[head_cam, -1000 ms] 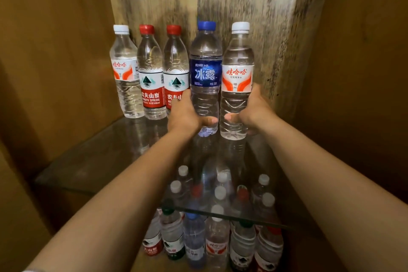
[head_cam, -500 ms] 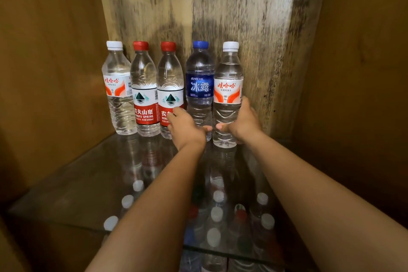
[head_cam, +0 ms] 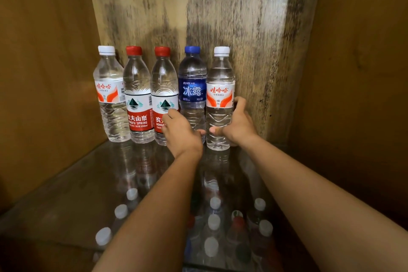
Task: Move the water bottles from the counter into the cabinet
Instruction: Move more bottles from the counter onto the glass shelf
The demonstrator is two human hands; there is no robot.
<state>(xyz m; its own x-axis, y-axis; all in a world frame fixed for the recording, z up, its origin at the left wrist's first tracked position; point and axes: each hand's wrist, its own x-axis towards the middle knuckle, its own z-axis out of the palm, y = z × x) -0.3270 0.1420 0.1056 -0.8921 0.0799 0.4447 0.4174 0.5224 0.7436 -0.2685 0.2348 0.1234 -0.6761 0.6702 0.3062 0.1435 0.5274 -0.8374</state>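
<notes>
Your left hand [head_cam: 183, 133] wraps the blue-capped clear plastic bottle [head_cam: 192, 86], right hand [head_cam: 237, 126] wraps the white-capped one [head_cam: 220, 99]. Jerk away and you'll probably topple the row on that glass shelf [head_cam: 66, 194].

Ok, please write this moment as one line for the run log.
stage: placing in cabinet | left hand: on blue-cap bottle | right hand: on white-cap bottle | row: five upright on glass shelf

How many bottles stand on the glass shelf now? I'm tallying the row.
5, in one row along the back: white-capped bottle far left, two red-capped bottles, blue-capped bottle at the left hand, white-capped bottle in the right hand. None looks hidden.
</notes>
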